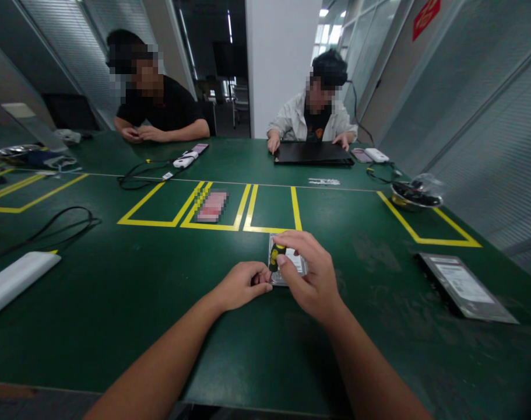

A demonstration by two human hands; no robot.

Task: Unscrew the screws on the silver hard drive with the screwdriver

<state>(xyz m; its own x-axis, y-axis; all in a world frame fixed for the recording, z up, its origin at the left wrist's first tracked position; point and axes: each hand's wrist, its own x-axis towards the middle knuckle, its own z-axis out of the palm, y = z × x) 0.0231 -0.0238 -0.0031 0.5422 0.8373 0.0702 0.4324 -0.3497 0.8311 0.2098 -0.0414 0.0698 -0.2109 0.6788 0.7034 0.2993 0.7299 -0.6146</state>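
Note:
A silver hard drive [299,263] with a pale label lies on the green table in front of me, partly covered by both hands. My right hand [313,274] is closed around the handle of a short yellow-and-black screwdriver [275,256]. The screwdriver stands nearly upright, its tip pointing down at the drive's lower left corner. At that same corner my left hand [243,284] has its fingers curled and pinched against the drive's edge, close to the screwdriver shaft. Whether the tip sits in a screw is too small to tell.
A flat labelled metal unit [470,289] lies at right, below a metal bowl [416,195] of dark items. Yellow tape [274,229] marks rectangles; a phone [211,207] lies in one. A white device [18,280] is at left. Two people sit opposite, one holding a black panel [313,153].

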